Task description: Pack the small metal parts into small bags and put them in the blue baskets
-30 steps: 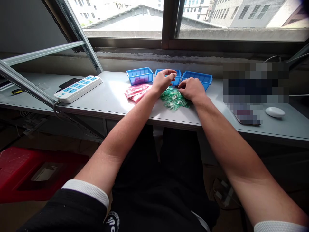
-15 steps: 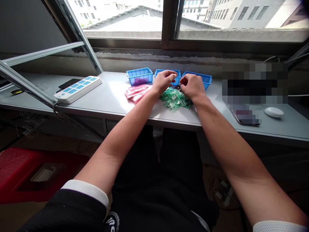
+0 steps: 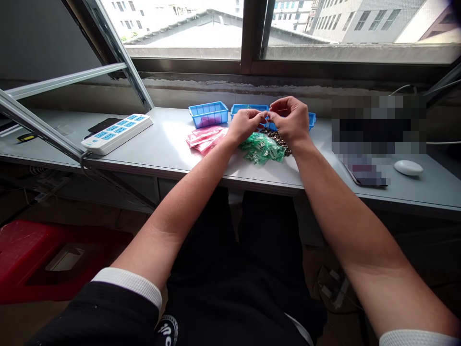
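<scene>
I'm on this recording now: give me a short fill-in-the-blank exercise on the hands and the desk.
1. The fingertips of the left hand are close to those of the ____.
2. The pink packets lie to the ____ of the green packets.
3. Beyond the packets, a row of ____ blue baskets stands on the desk.
4. The power strip has a white body and ____ sockets.

Missing words: right hand; left; three; blue.

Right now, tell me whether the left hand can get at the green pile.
Probably yes: the green pile lies on the table close to the left hand, with nothing seen covering its near side.
</scene>
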`<state>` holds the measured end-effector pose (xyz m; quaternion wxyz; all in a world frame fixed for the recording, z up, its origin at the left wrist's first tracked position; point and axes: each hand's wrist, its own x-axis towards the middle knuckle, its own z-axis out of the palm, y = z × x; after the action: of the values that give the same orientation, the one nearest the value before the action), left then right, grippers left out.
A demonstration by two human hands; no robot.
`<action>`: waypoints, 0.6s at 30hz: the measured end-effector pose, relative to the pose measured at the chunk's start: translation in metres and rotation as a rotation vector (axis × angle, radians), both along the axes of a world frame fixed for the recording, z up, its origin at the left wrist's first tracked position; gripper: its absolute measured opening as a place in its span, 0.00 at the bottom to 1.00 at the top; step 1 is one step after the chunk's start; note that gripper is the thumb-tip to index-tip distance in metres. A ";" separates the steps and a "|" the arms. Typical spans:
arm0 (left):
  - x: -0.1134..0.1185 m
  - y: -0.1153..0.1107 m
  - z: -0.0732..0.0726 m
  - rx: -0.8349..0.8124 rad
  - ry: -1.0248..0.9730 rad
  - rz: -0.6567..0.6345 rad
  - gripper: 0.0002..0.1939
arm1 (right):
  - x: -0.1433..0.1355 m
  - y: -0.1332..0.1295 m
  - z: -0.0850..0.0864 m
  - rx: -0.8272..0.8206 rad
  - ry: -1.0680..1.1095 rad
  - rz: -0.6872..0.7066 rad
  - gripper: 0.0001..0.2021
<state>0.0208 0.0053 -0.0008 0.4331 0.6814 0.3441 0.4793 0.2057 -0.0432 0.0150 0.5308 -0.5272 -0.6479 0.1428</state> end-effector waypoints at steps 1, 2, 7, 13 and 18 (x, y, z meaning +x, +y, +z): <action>0.000 -0.002 0.001 -0.009 0.000 -0.014 0.17 | 0.000 -0.001 0.001 0.013 -0.015 0.005 0.07; 0.000 -0.004 0.003 -0.020 -0.001 -0.024 0.19 | -0.001 -0.002 0.002 0.022 -0.031 0.008 0.07; -0.001 -0.007 0.006 -0.063 -0.043 -0.037 0.11 | -0.005 -0.009 0.007 -0.021 -0.107 -0.017 0.10; -0.002 0.004 -0.002 -0.058 -0.083 0.021 0.05 | -0.004 -0.007 0.004 -0.008 -0.105 0.025 0.10; -0.006 0.009 -0.004 -0.033 -0.098 0.042 0.09 | -0.009 -0.008 0.005 -0.056 -0.029 0.029 0.11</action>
<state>0.0151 0.0141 -0.0051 0.4502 0.6427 0.3445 0.5153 0.1966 -0.0508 0.0199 0.5042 -0.5346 -0.6589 0.1609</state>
